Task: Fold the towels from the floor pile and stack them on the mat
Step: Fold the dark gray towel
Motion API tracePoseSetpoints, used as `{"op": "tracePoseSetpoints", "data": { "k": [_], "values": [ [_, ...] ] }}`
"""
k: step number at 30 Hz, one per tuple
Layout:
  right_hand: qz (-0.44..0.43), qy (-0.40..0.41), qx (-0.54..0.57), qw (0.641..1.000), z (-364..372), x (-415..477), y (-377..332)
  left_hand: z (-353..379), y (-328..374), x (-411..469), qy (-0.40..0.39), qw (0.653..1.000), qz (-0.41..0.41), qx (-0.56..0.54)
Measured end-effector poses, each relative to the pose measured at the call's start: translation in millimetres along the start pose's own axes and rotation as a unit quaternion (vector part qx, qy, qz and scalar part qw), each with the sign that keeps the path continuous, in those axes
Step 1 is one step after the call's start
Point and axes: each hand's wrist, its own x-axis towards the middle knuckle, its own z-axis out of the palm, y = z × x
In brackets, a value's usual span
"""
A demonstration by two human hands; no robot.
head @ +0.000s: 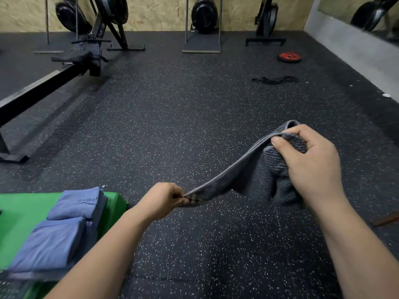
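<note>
Floor (pixel 172 117): black and flat, with little white specks all over. It fills most of the room.
Back wall (pixel 155 11): light brown board, rough and speckled.
Right side: a gray wall (pixel 349 48) runs along the floor's right edge.
Green mat (pixel 23 210): it lies on the floor at the bottom left. Its right corner points toward the left hand.
Blue towels (pixel 79 203): folded and stacked on the mat, near the mat's right edge. There are two stacks, one behind the other. The far one has letters on top.
Gray towel (pixel 257 173): it is up in the air over the floor, pulled between both hands. The right end is higher. The loose part hangs down under the right hand.
Left hand (pixel 166 200): the fingers are curled. The thumb and fingers pinch one corner of the gray towel.
Right hand (pixel 311 167): the fingers are curled round a bunch of the gray towel, with the thumb pressed on top.
Rowing machine (pixel 64 67): long and black, on the floor's left side. Its rail runs off the left edge.
Other machines (pixel 204 16): black, standing along the floor's far edge, against the back wall.
Red weight plate (pixel 289 57): flat on the floor near the far right corner.
Black cord (pixel 275 80): it lies on the floor just in front of the red weight plate.
</note>
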Motion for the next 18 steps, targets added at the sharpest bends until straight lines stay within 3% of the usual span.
{"op": "tracePoseSetpoints", "data": {
  "k": [9, 18],
  "values": [
    [0.012, 0.053, -0.034, 0.998, -2.7, 6.9, 10.7, -33.7, -4.0, -6.2, 0.112, 0.987, -0.043, -0.109],
    [0.021, 0.073, -0.045, 0.996, -3.7, 9.1, 12.9, -53.7, -4.5, -9.3, 0.209, 0.970, -0.053, -0.116]
  ]
}}
